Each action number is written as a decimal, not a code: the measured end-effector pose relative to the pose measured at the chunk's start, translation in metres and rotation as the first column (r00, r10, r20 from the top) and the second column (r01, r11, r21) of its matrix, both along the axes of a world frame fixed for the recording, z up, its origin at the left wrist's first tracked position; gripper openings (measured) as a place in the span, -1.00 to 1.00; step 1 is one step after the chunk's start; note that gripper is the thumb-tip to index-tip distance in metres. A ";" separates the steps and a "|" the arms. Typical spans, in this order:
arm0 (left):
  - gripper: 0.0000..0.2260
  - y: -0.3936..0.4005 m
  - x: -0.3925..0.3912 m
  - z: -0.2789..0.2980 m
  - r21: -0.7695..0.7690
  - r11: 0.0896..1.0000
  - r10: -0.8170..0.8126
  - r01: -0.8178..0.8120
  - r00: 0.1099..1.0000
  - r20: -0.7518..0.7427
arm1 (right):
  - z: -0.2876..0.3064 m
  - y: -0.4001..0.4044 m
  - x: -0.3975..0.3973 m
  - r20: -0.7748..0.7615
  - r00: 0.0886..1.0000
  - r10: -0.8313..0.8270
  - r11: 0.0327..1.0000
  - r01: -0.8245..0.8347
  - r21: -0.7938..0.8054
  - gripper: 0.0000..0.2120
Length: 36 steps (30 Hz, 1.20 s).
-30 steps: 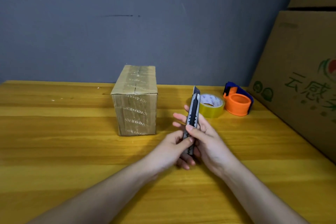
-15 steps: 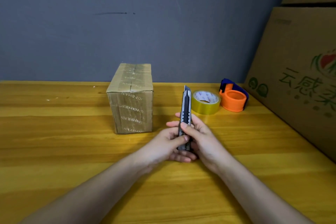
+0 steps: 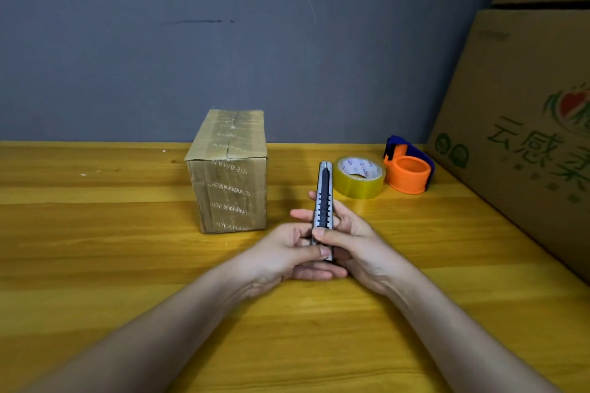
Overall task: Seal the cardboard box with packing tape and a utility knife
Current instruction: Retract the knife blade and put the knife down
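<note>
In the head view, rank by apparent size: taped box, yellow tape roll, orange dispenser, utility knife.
1. Brown taped cardboard box
2. Grey utility knife, longest but nearer the camera, so unsure
3. Yellow tape roll and orange tape dispenser look alike

Packing or shipping workstation, as we read it. Wooden-topped table [image 3: 95, 265] set against a bare grey wall [image 3: 287, 41]. We note, beyond the right hand [image 3: 360, 242], a roll of clear packing tape [image 3: 359, 177] beside an orange tape dispenser [image 3: 408, 171]. Further to that hand's right, large printed produce cartons [image 3: 526, 124] stacked, leaning in at the table edge. Ahead and left of the left hand [image 3: 287, 252], a small taped cardboard box [image 3: 228, 172].
</note>
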<state>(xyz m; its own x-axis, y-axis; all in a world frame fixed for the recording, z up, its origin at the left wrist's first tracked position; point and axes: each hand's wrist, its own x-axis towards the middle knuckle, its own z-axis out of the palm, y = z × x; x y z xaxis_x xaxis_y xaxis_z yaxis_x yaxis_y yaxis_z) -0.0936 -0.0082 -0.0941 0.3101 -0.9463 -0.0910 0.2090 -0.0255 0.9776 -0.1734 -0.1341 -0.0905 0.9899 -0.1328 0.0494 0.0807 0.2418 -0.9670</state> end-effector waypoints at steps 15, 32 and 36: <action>-0.49 -0.007 -0.003 -0.019 -0.139 0.894 0.383 -0.425 0.568 0.728 | -0.016 0.007 0.013 0.158 0.880 -0.448 0.804 0.474 -0.360 -0.71; -0.51 -0.044 0.003 -0.005 -0.028 0.692 0.377 -0.721 0.328 0.866 | 0.001 -0.008 0.052 -0.054 0.808 -0.587 0.591 0.382 -0.711 -0.47; -0.61 -0.057 0.010 -0.004 0.022 0.656 0.330 -0.754 0.313 0.891 | -0.001 -0.013 0.063 -0.054 0.773 -0.632 0.509 0.361 -0.781 -0.62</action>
<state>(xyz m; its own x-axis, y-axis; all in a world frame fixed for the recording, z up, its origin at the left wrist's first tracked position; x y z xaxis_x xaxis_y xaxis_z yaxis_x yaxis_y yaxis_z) -0.0837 -0.0655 -0.0978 0.8635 -0.4568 0.2137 -0.4792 -0.6115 0.6296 -0.1107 -0.1474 -0.0911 0.7432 -0.6642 0.0806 -0.3544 -0.4929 -0.7946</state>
